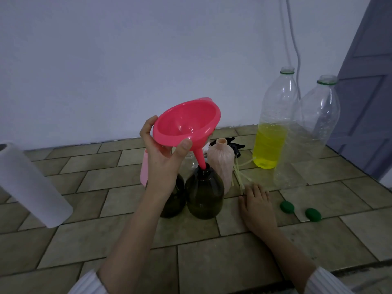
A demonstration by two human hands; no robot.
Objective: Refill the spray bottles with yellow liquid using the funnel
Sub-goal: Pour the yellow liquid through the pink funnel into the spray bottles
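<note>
My left hand [163,160] grips the rim of a pink funnel [186,122], which is tilted with its spout tip at the open neck of a dark green spray bottle [204,192]. A second dark bottle [175,198] stands just left of it, partly hidden by my forearm. A peach ribbed bottle [221,160] and a pink bottle [144,168] stand close behind. A clear bottle [270,128], about a third full of yellow liquid, stands uncapped at the right. My right hand [255,205] rests flat on the tiled floor, holding nothing.
An empty clear bottle [311,132] stands beside the yellow one. Two green caps [286,206] [313,214] lie on the tiles at right. Black spray heads [236,146] with yellowish tubes [239,177] lie behind the bottles. A paper towel roll [27,183] is at left. The white wall is close behind.
</note>
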